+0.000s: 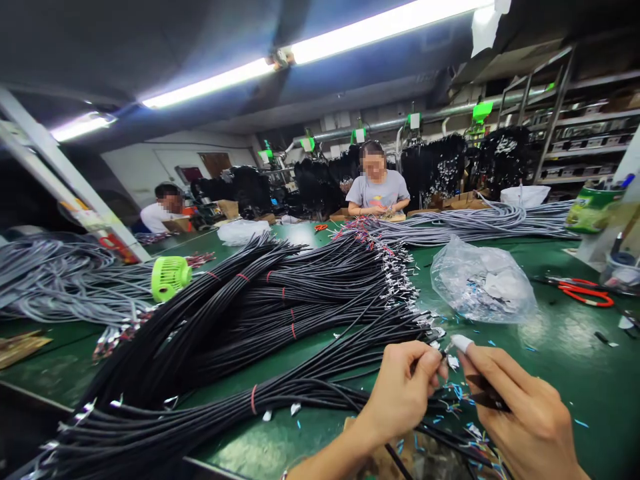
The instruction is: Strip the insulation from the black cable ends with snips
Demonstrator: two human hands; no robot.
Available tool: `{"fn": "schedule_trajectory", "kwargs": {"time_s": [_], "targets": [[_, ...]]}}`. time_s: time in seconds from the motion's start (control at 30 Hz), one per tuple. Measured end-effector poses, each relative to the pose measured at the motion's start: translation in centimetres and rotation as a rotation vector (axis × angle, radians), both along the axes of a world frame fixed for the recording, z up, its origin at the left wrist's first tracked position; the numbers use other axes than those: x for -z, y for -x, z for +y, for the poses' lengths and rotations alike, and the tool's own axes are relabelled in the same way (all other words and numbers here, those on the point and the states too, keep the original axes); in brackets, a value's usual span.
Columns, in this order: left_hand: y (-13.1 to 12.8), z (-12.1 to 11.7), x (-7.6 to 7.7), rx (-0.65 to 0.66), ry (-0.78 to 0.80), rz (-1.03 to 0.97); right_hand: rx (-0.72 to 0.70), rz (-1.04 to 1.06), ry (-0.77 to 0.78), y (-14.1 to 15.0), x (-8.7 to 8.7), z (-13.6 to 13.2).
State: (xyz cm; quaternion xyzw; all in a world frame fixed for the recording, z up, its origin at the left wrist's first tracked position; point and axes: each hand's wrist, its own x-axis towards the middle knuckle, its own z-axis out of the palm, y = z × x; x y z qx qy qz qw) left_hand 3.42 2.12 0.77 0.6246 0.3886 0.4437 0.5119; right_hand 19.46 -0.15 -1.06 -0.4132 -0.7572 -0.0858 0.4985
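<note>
Low in the view on the right, my left hand (403, 387) is closed, pinching a black cable near its stripped end. Facing it, my right hand (525, 413) has its fingers closed close to that end. A white cover (461, 343) sits on one fingertip. Something dark shows under the right fingers, its kind hidden by the hand. Left of my hands lie bundles of black cables (240, 333), tied with red bands, their stripped ends towards the right. Cut wire scraps (453, 393) in blue and white are scattered beneath my hands.
A clear plastic bag (483, 280) of scraps stands beyond my hands. Red-handled scissors (585, 291) lie to the right. Grey cables (450, 227) cross the far side of the green table (555, 373). A small green fan (170, 277) stands left. Two people (379, 190) sit beyond.
</note>
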Motion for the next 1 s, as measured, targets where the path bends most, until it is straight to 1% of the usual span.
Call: {"fn": "schedule_trajectory", "kwargs": {"time_s": [0.07,0.13,0.2,0.27,0.33,0.43,0.53,0.67,0.77,0.83,0.93,1.0], "targets": [[0.0,0.1,-0.2,0.039,0.125,-0.082,-0.007,0.075,0.017,0.3,-0.5,0.0],[0.0,0.2,-0.5,0.052,0.217,-0.130,-0.042,0.137,0.038,0.6,-1.0,-0.1],[0.0,0.2,-0.7,0.036,0.258,-0.163,-0.088,0.152,0.045,0.9,-1.2,-0.2],[0.0,0.2,-0.8,-0.003,0.240,-0.188,-0.119,0.156,0.068,1.0,-1.2,-0.2],[0.0,0.1,-0.7,-0.056,0.186,-0.197,-0.117,0.161,0.079,1.0,-1.0,-0.3],[0.1,0.0,-0.4,-0.128,0.100,-0.175,-0.052,0.166,0.048,0.9,-0.5,-0.3],[0.2,0.0,-0.4,-0.156,0.054,-0.167,-0.015,0.174,0.040,0.9,-0.4,-0.1],[0.4,-0.1,-0.7,-0.208,-0.017,-0.135,-0.051,0.170,0.101,0.7,-0.8,0.0],[0.6,-0.2,-0.9,-0.264,-0.086,-0.055,-0.076,0.142,0.090,0.7,-1.0,-0.2],[0.7,-0.4,-0.9,-0.324,-0.190,0.022,-0.096,0.119,0.074,0.8,-0.9,-0.3],[0.8,-0.6,-0.7,-0.419,-0.431,0.157,-0.129,0.109,0.043,1.1,-0.6,-0.4],[0.8,-0.7,-0.5,-0.438,-0.571,0.234,-0.129,0.113,0.036,1.2,-0.4,-0.3]]}}
